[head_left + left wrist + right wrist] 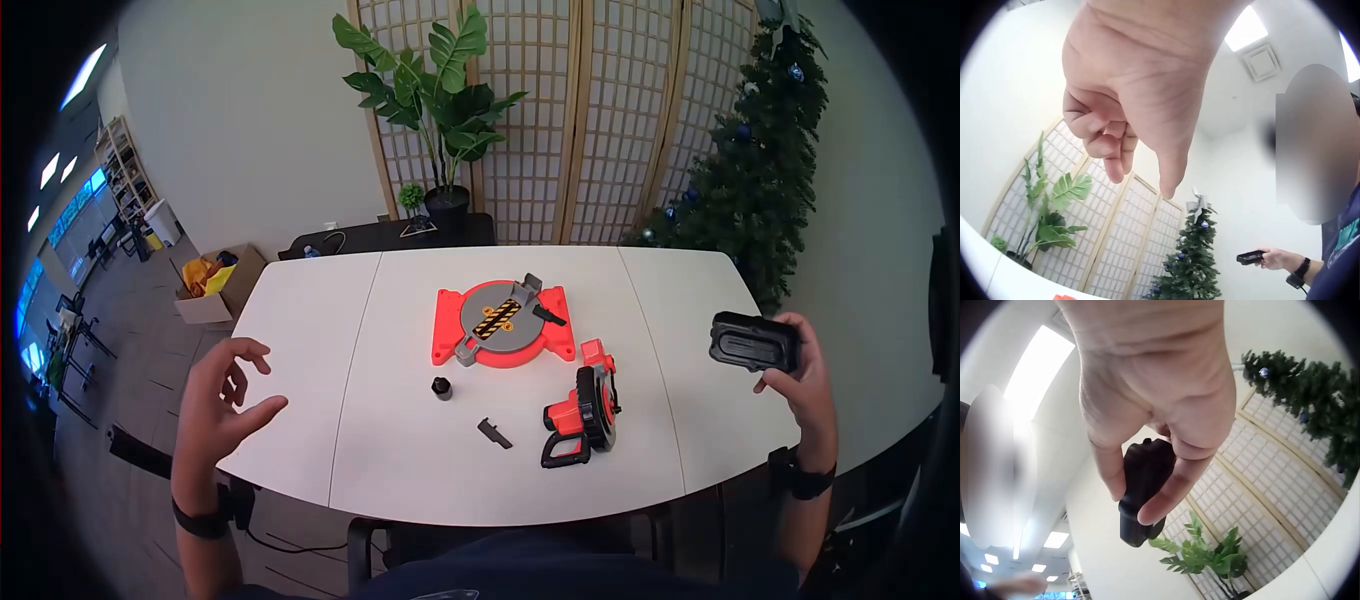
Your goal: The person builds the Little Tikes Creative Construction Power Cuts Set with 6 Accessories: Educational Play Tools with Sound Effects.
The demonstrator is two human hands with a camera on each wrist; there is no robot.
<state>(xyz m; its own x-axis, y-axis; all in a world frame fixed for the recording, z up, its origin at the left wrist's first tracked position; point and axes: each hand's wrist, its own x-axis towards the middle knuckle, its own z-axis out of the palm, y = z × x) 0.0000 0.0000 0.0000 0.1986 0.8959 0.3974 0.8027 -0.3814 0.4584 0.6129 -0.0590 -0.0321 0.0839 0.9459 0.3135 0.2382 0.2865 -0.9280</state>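
My right hand grips a black oblong plastic piece over the table's right end. In the head view a recessed panel with a raised rim shows on it. The right wrist view has the thumb and fingers on both sides of the black piece. My left hand is raised over the table's left end, its fingers loosely bent and the thumb spread apart, with nothing in it. Between the hands lie a red and grey toy saw base with a striped strip, and a red and black toy circular saw.
A small black cylinder stands on the white table, left of a dark grey bar-shaped piece. Another dark piece lies on the saw base. Behind are a potted plant, a folding screen and a decorated tree.
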